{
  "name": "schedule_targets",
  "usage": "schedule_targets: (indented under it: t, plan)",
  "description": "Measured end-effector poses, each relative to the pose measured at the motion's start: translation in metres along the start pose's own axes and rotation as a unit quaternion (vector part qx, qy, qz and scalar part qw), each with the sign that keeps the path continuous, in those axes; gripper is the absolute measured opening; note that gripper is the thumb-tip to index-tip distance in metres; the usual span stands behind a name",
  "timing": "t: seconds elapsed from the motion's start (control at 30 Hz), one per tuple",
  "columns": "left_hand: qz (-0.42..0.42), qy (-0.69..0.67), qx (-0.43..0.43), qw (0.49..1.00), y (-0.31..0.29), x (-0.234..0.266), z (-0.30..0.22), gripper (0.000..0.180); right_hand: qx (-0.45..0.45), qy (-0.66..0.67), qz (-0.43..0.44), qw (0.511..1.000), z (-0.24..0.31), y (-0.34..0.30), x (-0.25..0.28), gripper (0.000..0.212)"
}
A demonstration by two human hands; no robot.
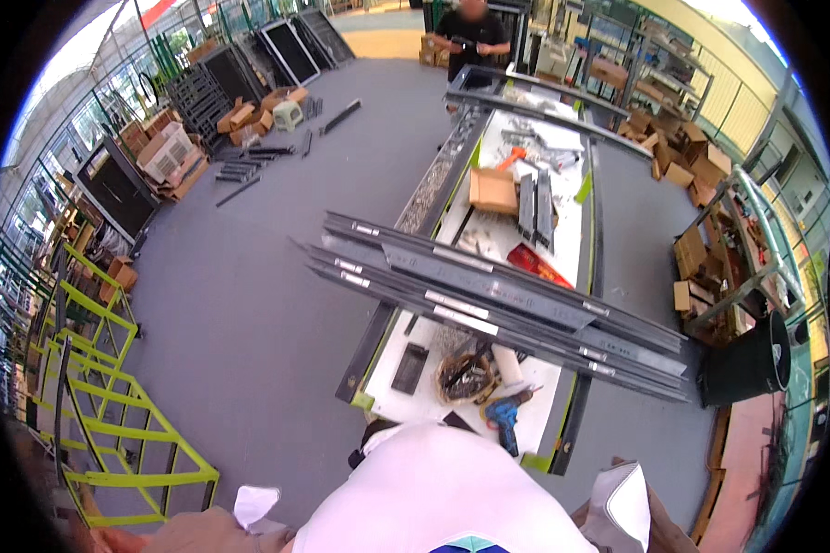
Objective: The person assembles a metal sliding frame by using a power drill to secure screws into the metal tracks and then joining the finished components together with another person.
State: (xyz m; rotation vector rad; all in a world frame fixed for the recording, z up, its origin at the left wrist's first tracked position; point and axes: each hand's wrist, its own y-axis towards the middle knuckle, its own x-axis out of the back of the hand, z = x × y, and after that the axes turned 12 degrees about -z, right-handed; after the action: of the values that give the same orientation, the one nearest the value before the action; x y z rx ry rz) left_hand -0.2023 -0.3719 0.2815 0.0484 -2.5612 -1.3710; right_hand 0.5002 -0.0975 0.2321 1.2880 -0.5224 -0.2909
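What looks like part of my left hand (115,539) shows at the lower left edge, beyond a brown sleeve (189,533); its fingers are cut off and blurred. My right hand is out of view; only a brown sleeve with a pale patch (622,505) shows at the lower right. Before me, several long dark metal profiles (489,286) lie crosswise over a white-topped workbench (549,387), sticking out past both sides. Nearer me on the bench are a blue cordless drill (503,419), a basket of small parts (464,378) and a dark rectangular tray (410,369).
Farther along the bench are an open cardboard box (493,191), a red box (538,264) and an orange tool (511,158). A person (472,41) stands at the far end. Yellow-green racks (138,433) stand left; a black bin (742,364) and metal cart (756,267) stand right.
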Motion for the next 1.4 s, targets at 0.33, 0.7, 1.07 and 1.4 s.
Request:
schedule_targets:
  t: [0.33, 0.7, 1.07, 1.4]
  plan:
    - [0.145, 0.003, -0.042, 0.989, 0.015, 0.000, 0.037, 0.022, 0.041, -0.017, 0.019, 0.999, -0.034, 0.010, -0.009, 0.023]
    - [0.413, -0.115, 0.064, 0.901, 0.185, -0.161, 0.144, 0.022, 0.259, 0.184, 0.266, 0.910, -0.003, 0.106, -0.104, 0.015]
    - [0.408, -0.035, 0.218, 0.886, 0.168, -0.223, 0.200, 0.014, 0.187, 0.388, 0.402, 0.808, 0.007, 0.056, -0.171, 0.037]
    - [0.498, 0.423, 0.227, 0.722, 0.181, -0.167, 0.231, 0.015, -0.024, 0.139, 0.634, 0.760, -0.054, -0.015, -0.185, 0.030]
